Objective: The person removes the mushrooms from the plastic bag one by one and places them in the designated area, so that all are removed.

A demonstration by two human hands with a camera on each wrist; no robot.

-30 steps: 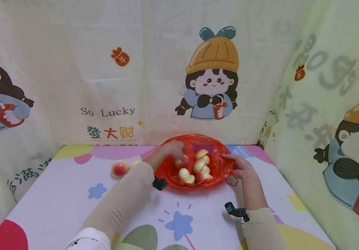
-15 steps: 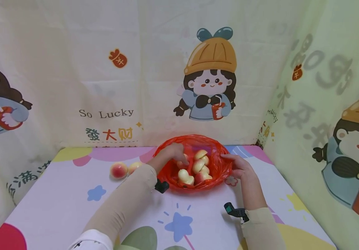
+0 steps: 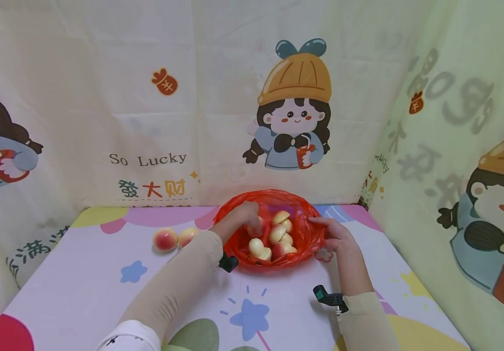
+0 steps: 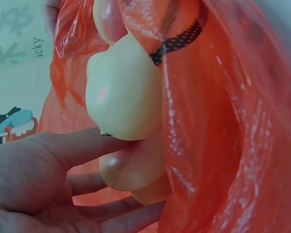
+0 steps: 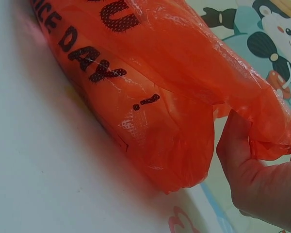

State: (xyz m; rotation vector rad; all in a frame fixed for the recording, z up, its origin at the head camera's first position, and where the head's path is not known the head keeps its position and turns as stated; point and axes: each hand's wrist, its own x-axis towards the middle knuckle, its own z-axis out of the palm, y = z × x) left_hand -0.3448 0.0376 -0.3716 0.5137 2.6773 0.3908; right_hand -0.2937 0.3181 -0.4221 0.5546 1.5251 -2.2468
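Observation:
A red plastic bag (image 3: pixel 311 239) stands on the table with its mouth spread wide. Inside it lie several pale yellow peaches (image 3: pixel 277 234), some with a pink blush. My left hand (image 3: pixel 244 213) reaches into the bag's left side. In the left wrist view its thumb and fingers are around a pink-blushed peach (image 4: pixel 131 167), just below a larger-looking pale peach (image 4: pixel 123 92). My right hand (image 3: pixel 339 235) holds the bag's right rim, and the right wrist view shows the folded plastic edge (image 5: pixel 271 128) pinched between thumb and fingers.
Two more peaches, a red-blushed one (image 3: pixel 165 240) and a yellower one (image 3: pixel 188 237), lie on the table left of the bag, near my left forearm. A printed cloth wall (image 3: pixel 221 122) rises behind the table (image 3: pixel 81 282), and another stands at the right.
My left hand stays in the bag around the peach with only a slight shift. The right hand keeps its hold on the rim. The whole head view drifts slightly.

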